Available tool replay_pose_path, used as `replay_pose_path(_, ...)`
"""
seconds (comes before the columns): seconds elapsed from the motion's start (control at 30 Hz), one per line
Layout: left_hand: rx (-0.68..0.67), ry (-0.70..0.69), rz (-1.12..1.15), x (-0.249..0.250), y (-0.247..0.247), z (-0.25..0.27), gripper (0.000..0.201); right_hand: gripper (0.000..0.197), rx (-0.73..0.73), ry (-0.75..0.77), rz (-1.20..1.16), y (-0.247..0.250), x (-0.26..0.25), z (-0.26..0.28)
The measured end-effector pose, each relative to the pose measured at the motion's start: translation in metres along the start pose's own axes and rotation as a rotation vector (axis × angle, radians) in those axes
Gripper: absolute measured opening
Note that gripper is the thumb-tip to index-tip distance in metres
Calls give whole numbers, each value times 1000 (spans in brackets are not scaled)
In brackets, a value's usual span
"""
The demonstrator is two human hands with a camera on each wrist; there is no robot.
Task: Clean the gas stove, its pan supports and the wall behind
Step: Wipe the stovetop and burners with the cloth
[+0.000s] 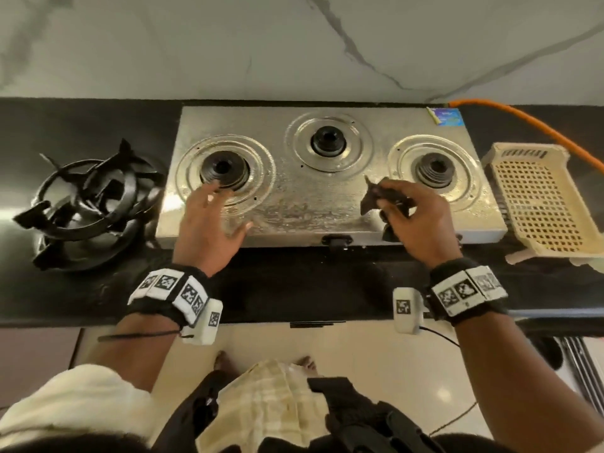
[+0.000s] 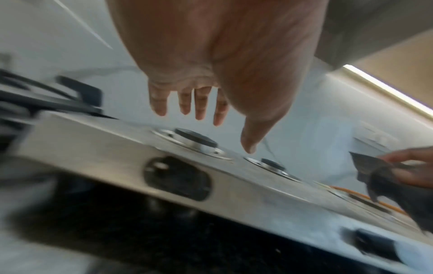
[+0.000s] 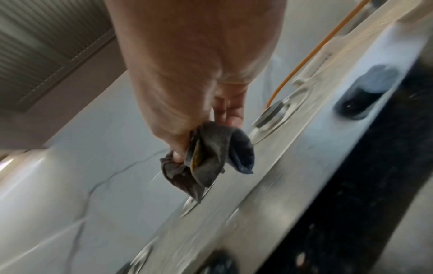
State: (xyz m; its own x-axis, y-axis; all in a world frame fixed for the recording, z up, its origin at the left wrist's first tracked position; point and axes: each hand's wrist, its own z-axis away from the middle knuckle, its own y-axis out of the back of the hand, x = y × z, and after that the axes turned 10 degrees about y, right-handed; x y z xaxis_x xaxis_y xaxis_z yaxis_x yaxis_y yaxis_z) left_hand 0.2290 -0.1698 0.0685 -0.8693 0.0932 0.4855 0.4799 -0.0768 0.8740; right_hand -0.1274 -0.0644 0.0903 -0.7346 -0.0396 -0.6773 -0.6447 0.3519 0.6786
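Observation:
The steel three-burner gas stove [image 1: 327, 204] sits on a black counter, its top wet and bare of supports. The black pan supports [image 1: 94, 194] lie stacked on the counter to its left. My left hand [image 1: 209, 220] hovers open, fingers spread, over the front of the left burner [image 1: 225, 170]; the left wrist view shows the fingers [image 2: 201, 103] straight above the stove [image 2: 234, 187]. My right hand [image 1: 411, 210] grips a dark crumpled cloth [image 1: 379, 197] just above the stove, left of the right burner [image 1: 434, 173]. In the right wrist view the cloth [image 3: 211, 157] hangs from the thumb and fingers. The white marble wall [image 1: 294, 44] rises behind.
A beige perforated plastic basket [image 1: 536, 197] lies right of the stove. An orange gas hose [image 1: 529, 125] runs behind it. A blue sticker [image 1: 447, 116] marks the stove's back right corner. Black knobs [image 1: 336, 240] sit on the front panel. My bare feet stand on the tiled floor below.

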Motion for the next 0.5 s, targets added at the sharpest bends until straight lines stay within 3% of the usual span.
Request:
replay_pose_path(0.07, 20, 216, 5, -30, 11, -2, 81, 37, -131, 57, -5, -29, -24, -9)
replay_pose_path(0.13, 9, 346, 18, -56, 20, -3, 85, 36, -284, 115, 12, -72, -56, -17)
replay_pose_path(0.23, -74, 504, 250, -79, 25, -3, 74, 29, -414, 230, 81, -138, -104, -27)
replay_pose_path(0.37, -103, 506, 386, -110, 27, -8, 61, 14, -436, 367, 224, -205, -150, -51)
replay_pose_path(0.5, -167, 494, 546, -135, 22, -13, 63, 14, -542, 537, 399, -247, -184, -76)
